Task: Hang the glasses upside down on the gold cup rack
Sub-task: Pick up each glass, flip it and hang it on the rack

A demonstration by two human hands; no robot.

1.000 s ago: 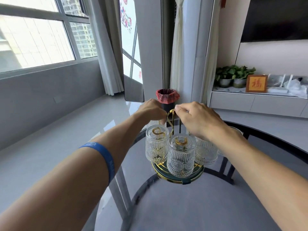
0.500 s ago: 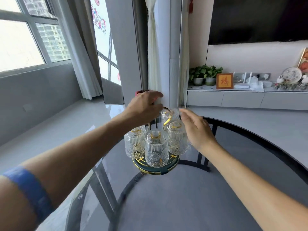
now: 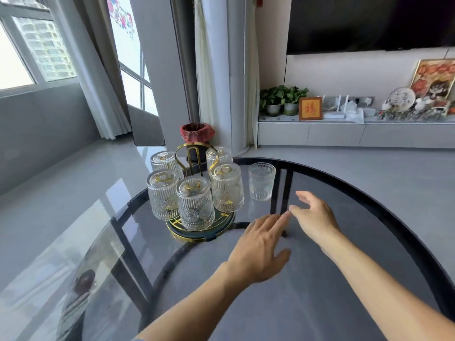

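Observation:
The gold cup rack (image 3: 195, 150) stands on a round dark base (image 3: 197, 236) on the glass table. Several ribbed clear glasses hang upside down on its prongs, the nearest one (image 3: 195, 206) at the front. One more ribbed glass (image 3: 261, 181) stands upright on the table just right of the rack. My left hand (image 3: 261, 247) hovers flat above the table, right of the rack's base, fingers spread and empty. My right hand (image 3: 314, 219) is beside it, fingers apart, a short way in front of the upright glass, holding nothing.
The round dark glass table (image 3: 369, 205) has a black rim and dark legs showing through. A bin with a red bag (image 3: 197, 132) stands on the floor behind the rack. A low white cabinet (image 3: 344, 134) with plants and ornaments lines the far wall.
Both hands have left the top of the rack and dropped back to the right, over the table. The view has swung right, bringing the upright glass into sight.

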